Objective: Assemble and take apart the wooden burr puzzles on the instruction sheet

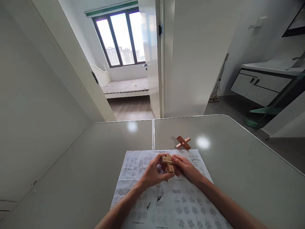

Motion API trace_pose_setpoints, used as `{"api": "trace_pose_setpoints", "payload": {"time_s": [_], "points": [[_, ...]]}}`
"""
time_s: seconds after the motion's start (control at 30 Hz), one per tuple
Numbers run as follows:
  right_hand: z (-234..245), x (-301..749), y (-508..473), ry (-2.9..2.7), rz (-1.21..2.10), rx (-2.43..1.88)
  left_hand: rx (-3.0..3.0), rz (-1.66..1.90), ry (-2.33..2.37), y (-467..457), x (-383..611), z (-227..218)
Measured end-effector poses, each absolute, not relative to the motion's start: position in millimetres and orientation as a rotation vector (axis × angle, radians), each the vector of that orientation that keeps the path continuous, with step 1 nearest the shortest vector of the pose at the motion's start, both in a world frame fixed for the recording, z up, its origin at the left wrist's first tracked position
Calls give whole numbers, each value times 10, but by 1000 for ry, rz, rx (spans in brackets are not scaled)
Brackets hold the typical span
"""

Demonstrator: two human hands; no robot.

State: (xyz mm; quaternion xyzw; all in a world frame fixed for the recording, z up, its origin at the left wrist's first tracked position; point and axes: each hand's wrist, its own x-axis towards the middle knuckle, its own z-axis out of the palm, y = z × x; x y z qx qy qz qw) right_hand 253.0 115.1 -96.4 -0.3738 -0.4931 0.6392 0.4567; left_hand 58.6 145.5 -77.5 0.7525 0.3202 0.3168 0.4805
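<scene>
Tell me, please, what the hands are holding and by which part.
A small wooden puzzle: the left hand pinches its left side, the right hand its right side.

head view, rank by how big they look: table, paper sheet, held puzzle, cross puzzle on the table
1. table
2. paper sheet
3. held puzzle and cross puzzle: these look about alike. The held one is nearer the camera and partly covered, so I leave them unranked.

hands: left hand (152,173) + right hand (184,168) grip wooden puzzle (168,163) | under: printed sheet (166,197) (table (238,165))
</scene>
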Motion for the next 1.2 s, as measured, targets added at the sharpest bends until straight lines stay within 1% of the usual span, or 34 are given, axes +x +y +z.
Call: {"api": "trace_pose_setpoints", "payload": {"time_s": [0.2, 0.4, 0.47, 0.63, 0.7, 0.93, 1.2], "points": [[-920, 2516, 1137, -1223, 1546, -964, 1747, 778, 798, 1467, 584, -779], [-922, 2473, 1133, -1208, 1463, -983, 1487, 848, 783, 1539, 549, -783], [-953, 2483, 1146, -1245, 1361, -1055, 1404, 915, 790, 1583, 539, -802], [-1004, 2550, 1170, -1510, 898, -1247, 1300, 1056, 876, 1673, 525, -846], [-1003, 2561, 1159, -1608, 823, -1240, 1284, 1069, 899, 1685, 525, -844], [-970, 2551, 1089, -1961, 788, -1127, 1237, 1110, 907, 1692, 544, -836], [-970, 2692, 1170, -1959, 802, -1166, 1203, 1113, 890, 1706, 527, -868]]}}
